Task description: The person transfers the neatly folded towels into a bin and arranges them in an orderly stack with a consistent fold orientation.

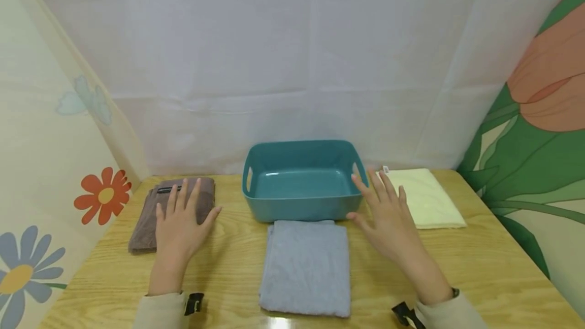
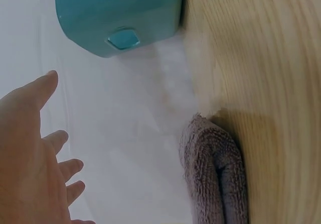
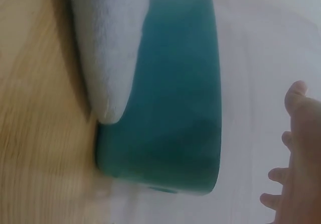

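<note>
Blue-grey towel [image 1: 305, 268] is laid folded just in front of the teal basin [image 1: 303, 209]; nothing is held by the spread left grip [image 1: 182, 223] or right grip [image 1: 388, 217]; folds could be undone by a single-layer pinch.

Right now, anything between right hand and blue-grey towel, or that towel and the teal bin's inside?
Nothing visible between right hand and blue-grey towel. Only the teal bin's front wall, beyond the towel's far edge, bars the inside.

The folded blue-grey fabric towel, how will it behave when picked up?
The folded blue-grey fabric towel would probably sag, its cloth looking soft. It may unfold if one layer is pinched, as no band shows. Rolling seems unlikely: it lies flat.
</note>
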Available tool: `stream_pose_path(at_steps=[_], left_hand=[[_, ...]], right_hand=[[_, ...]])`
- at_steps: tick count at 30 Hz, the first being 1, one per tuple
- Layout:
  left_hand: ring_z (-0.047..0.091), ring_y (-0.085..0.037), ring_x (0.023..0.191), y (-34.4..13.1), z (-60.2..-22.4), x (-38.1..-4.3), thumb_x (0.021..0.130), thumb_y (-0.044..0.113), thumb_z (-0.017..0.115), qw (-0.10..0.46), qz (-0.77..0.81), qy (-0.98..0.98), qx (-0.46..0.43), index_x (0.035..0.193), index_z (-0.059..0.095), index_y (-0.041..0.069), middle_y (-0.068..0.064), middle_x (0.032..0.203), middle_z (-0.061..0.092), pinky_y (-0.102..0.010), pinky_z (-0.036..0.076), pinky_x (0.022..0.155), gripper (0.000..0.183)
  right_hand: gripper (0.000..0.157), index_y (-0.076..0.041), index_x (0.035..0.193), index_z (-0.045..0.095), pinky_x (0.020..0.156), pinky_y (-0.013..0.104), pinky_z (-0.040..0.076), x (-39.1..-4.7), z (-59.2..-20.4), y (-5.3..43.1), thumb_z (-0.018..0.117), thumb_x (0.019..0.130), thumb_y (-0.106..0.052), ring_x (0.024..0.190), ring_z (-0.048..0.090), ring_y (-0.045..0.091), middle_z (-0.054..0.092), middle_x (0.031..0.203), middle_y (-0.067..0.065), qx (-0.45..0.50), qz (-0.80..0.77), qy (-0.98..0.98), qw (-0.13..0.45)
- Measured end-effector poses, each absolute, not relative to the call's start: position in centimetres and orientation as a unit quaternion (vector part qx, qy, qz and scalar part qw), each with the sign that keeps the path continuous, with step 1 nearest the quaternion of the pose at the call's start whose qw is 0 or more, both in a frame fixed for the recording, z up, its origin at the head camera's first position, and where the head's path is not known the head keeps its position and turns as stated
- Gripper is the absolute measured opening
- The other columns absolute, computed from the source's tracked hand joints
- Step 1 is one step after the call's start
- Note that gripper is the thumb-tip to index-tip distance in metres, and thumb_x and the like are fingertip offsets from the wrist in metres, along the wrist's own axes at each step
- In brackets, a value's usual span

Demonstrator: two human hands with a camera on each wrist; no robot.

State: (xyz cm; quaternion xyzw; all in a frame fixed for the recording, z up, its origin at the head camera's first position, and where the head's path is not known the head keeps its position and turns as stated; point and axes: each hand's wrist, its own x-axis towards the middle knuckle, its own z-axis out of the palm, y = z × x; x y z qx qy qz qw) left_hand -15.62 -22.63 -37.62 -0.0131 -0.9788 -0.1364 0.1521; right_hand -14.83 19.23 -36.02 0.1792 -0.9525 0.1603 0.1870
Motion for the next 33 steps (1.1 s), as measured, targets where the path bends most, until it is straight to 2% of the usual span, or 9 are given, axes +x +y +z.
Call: stream_pose_path(at_steps=[6,9,16,20,24,28,33], left_hand=[[0.002,-0.042,0.148,-22.8,-37.6,-15.7,0.098,0.062,0.043,0.144,-0.150,-0.978,-0.009,0.161,0.008,0.021,-0.020,0.164,0.008,-0.072,-0.001,0.110,0.083],[0.000,-0.042,0.148,-22.8,-37.5,-15.6,0.099,0.061,0.042,0.143,-0.165,-0.976,-0.001,0.161,0.007,0.020,-0.020,0.164,0.007,-0.071,-0.001,0.110,0.082],[0.000,-0.040,0.149,-22.8,-37.2,-15.2,0.100,0.058,0.044,0.162,-0.187,-0.969,0.023,0.161,0.008,0.020,-0.019,0.164,0.006,-0.072,0.003,0.110,0.080],[0.003,-0.041,0.149,-23.6,-37.1,-14.4,0.100,0.055,0.047,0.173,-0.182,-0.968,0.022,0.161,0.010,0.019,-0.019,0.164,0.008,-0.072,0.006,0.110,0.080],[0.004,-0.042,0.148,-24.9,-37.1,-13.6,0.101,0.055,0.046,0.182,-0.171,-0.968,0.015,0.161,0.011,0.019,-0.020,0.163,0.009,-0.072,0.008,0.110,0.078],[0.005,-0.042,0.148,-26.2,-37.4,-13.3,0.102,0.054,0.044,0.182,-0.166,-0.969,0.000,0.161,0.014,0.019,-0.020,0.163,0.009,-0.073,0.010,0.108,0.075],[0.011,-0.046,0.146,-27.4,-37.6,-13.4,0.102,0.047,0.050,0.174,-0.177,-0.968,-0.033,0.159,0.022,0.016,-0.023,0.161,0.016,-0.076,0.015,0.104,0.071]], right_hand=[[0.082,-0.024,0.159,0.024,0.108,0.073,0.014,-14.6,-35.8,18.7,0.063,0.092,-0.049,0.147,0.012,0.043,0.011,0.165,0.012,0.198,0.158,-0.946,0.204],[0.082,-0.025,0.159,0.023,0.108,0.073,0.014,-14.4,-35.6,18.2,0.060,0.092,-0.053,0.147,0.011,0.042,0.010,0.165,0.010,0.207,0.170,-0.940,0.211],[0.080,-0.026,0.159,0.024,0.111,0.070,0.014,-14.1,-35.5,16.2,0.036,0.094,-0.071,0.149,0.010,0.039,0.011,0.165,0.010,0.225,0.205,-0.925,0.227],[0.080,-0.024,0.158,0.026,0.110,0.070,0.017,-14.3,-35.2,14.9,0.031,0.094,-0.072,0.149,0.012,0.036,0.013,0.165,0.008,0.244,0.207,-0.918,0.234],[0.078,-0.026,0.159,0.023,0.111,0.067,0.020,-14.4,-34.6,13.7,0.031,0.096,-0.070,0.149,0.014,0.035,0.013,0.165,0.006,0.264,0.213,-0.913,0.225],[0.074,-0.030,0.159,0.020,0.111,0.064,0.024,-14.2,-34.0,12.4,0.036,0.097,-0.066,0.148,0.018,0.034,0.011,0.165,0.001,0.279,0.236,-0.911,0.191],[0.071,-0.031,0.159,0.021,0.110,0.063,0.028,-14.3,-33.8,10.7,0.043,0.098,-0.062,0.147,0.021,0.033,0.011,0.165,-0.002,0.295,0.264,-0.904,0.161]])
